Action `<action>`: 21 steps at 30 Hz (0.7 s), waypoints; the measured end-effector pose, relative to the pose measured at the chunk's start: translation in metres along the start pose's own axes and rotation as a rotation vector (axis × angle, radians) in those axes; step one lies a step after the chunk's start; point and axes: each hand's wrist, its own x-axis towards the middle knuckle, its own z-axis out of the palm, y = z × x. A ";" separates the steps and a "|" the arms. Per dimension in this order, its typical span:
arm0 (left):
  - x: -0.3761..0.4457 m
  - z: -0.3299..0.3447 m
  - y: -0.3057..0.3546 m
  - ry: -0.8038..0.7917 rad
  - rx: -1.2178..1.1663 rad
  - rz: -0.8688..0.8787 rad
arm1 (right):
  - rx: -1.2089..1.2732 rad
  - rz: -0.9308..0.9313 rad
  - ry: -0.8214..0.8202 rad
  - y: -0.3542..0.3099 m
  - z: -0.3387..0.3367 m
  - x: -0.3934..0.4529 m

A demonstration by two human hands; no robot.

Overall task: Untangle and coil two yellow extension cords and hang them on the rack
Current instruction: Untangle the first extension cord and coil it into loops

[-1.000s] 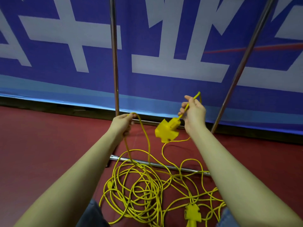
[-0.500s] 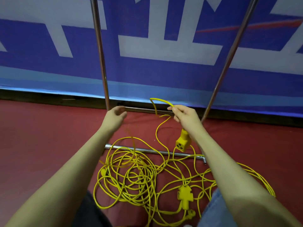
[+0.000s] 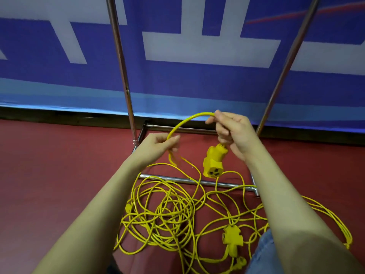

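Above the red floor (image 3: 49, 175), a short arc of yellow cord (image 3: 184, 123) is being held up between two bare hands. One end of the arc is being pinched by the left hand (image 3: 158, 146), fingers curled round it, with the cord dropping blurred below the fist. The other end is being gripped by the right hand (image 3: 232, 131), and a yellow socket block (image 3: 213, 162) is hanging from under that palm, its slotted face turned down and toward the camera. On the floor, the rest of the cords (image 3: 167, 216) are lying in a tangled heap across the rack's lower bar (image 3: 171, 179); which loop belongs to which cord cannot be told. A second socket block (image 3: 232, 237) is lying among the loops, partly flanked by a denim-clad knee (image 3: 262, 254). The rack's two uprights (image 3: 120, 62) are being cut off by the top edge, before a blue-and-white banner (image 3: 197, 80).
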 end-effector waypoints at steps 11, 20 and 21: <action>-0.021 -0.024 0.012 -0.047 -0.505 -0.085 | -0.027 0.024 0.181 0.022 -0.001 -0.006; -0.039 -0.009 0.075 -0.160 -0.910 0.150 | -0.241 0.159 0.237 0.056 0.006 -0.012; -0.040 -0.007 0.080 -0.167 -0.917 0.163 | -0.252 0.163 0.221 0.059 0.008 -0.012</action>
